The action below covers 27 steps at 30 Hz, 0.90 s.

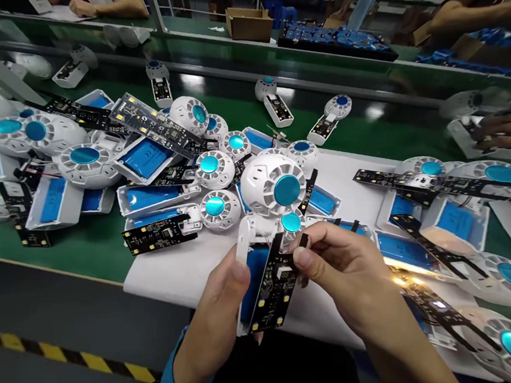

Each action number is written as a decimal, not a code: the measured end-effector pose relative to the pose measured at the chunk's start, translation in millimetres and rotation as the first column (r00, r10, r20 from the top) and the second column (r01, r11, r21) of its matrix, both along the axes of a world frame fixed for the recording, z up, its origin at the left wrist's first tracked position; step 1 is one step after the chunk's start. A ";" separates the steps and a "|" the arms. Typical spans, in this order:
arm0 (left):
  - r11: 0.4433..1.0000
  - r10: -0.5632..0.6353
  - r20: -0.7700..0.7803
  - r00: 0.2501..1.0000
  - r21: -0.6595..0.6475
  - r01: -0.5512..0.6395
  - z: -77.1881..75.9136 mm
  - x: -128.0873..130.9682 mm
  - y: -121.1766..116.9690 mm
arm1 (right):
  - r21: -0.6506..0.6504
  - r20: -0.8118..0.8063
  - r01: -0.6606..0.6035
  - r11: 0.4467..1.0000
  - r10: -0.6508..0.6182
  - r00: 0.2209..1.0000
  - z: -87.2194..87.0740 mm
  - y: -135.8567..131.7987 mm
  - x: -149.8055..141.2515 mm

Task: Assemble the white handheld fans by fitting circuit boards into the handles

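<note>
Evidently, your left hand (215, 317) was closed around a white housing (242, 245), probably to steady it while your right hand (354, 269) pinched a prong of the black circuit board (271, 291) between thumb and fingers. The board tilted in front of the housing's open side, between your hands, perhaps angled to spare the wires. Inside the housing lay a blue pack (254, 269); a round white head (273, 184) sat just beyond your hands. Left of your left hand, another open housing (76, 201) on the tabletop (82, 251) contained its own blue pack. Far beyond your right hand, a black tray (337, 53) bore blue parts.
</note>
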<state>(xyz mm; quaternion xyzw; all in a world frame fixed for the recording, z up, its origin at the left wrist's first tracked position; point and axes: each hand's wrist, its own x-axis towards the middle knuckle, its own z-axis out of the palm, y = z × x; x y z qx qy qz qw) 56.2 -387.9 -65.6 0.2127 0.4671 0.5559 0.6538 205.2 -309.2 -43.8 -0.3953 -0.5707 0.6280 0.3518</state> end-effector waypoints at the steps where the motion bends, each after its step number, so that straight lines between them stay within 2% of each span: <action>1: 1.000 -0.007 0.005 1.000 -0.003 0.007 -1.5 0.2 1.2 | 0.009 0.003 0.010 1.000 -0.010 1.000 0.7 0.4 -1.2; 6: 0.998 -0.060 0.038 0.998 0.009 0.059 -10.3 0.6 2.8 | 0.059 -0.036 0.038 0.998 -0.036 0.999 2.1 -1.3 -9.6; 11: 0.999 -0.042 0.009 0.999 -0.020 0.043 -18.2 -3.1 1.0 | 0.185 0.119 -0.038 0.982 0.016 0.993 6.8 -2.7 -11.5; 13: 0.999 -0.028 -0.011 1.000 -0.017 0.028 -18.5 -4.1 1.2 | 0.254 0.194 -0.073 0.964 0.024 0.981 8.9 -4.1 -11.4; 18: 0.999 0.038 -0.090 0.995 0.041 -0.034 -14.0 -2.4 3.2 | 0.462 0.290 -0.058 0.885 -0.089 0.953 11.1 -10.3 -11.2; 23: 0.996 0.020 -0.047 0.999 0.087 -0.016 -13.3 -1.2 5.5 | 0.456 0.206 -0.011 0.890 -0.094 0.974 10.3 -10.9 -10.7; 27: 0.994 0.039 -0.038 0.999 0.102 -0.035 -17.1 -4.5 3.7 | 0.402 0.178 -0.034 0.915 -0.042 0.983 8.0 -7.8 -12.4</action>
